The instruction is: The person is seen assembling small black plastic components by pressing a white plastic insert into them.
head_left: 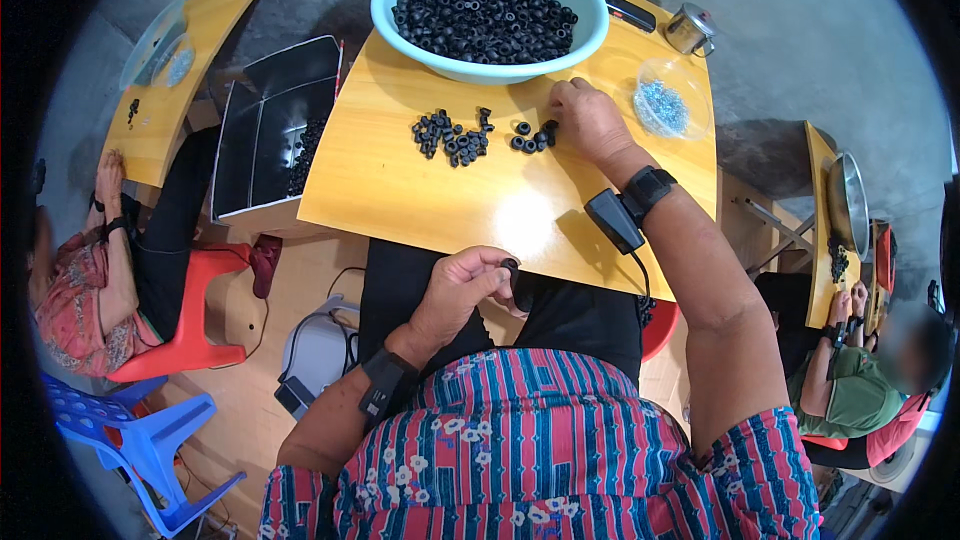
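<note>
the left hand is pinching a black ring between thumb and fingers, just off the near edge of the yellow tabletop, above the lap. the right hand is over the tabletop with its fingers curled down, right beside a small group of rings; whether it grips anything i cannot tell. to the left of that group lies a larger heap of rings. behind them stands a light blue bowl full of black pieces. to the right of the right hand sits a clear dish of tiny pale blue beads, with a metal cup farther back
</note>
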Tool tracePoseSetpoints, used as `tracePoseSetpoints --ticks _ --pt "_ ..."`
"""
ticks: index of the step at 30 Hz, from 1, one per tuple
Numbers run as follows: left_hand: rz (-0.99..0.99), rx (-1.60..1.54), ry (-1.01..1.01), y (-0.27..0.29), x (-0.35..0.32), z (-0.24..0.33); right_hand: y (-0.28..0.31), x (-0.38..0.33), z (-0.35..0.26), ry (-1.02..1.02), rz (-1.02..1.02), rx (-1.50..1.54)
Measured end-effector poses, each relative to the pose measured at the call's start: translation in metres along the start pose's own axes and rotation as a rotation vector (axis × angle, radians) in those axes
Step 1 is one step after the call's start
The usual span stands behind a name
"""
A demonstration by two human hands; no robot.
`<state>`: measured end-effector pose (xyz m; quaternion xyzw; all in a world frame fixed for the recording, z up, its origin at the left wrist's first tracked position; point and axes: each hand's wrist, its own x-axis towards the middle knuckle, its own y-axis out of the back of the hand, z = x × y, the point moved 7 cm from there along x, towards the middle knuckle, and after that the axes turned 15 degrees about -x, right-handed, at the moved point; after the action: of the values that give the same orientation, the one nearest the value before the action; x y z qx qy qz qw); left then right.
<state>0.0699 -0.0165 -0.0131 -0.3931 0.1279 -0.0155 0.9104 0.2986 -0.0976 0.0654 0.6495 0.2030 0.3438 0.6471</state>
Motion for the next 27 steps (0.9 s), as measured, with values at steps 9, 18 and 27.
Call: tracePoseSetpoints --ticks 9,18,27 --pt "0.036 0.137 -0.003 -0.001 0.002 0.008 0.038 -0.074 -0.019 -0.375 -0.087 1.179" --pt "-0.041 0.103 -0.099 -0.005 0.001 0.007 0.020 -0.143 -0.078 -0.459 -0.197 1.359" --pt "-0.073 0.176 -0.156 -0.007 -0.002 0.010 0.011 -0.150 -0.096 -0.420 -0.177 1.362"
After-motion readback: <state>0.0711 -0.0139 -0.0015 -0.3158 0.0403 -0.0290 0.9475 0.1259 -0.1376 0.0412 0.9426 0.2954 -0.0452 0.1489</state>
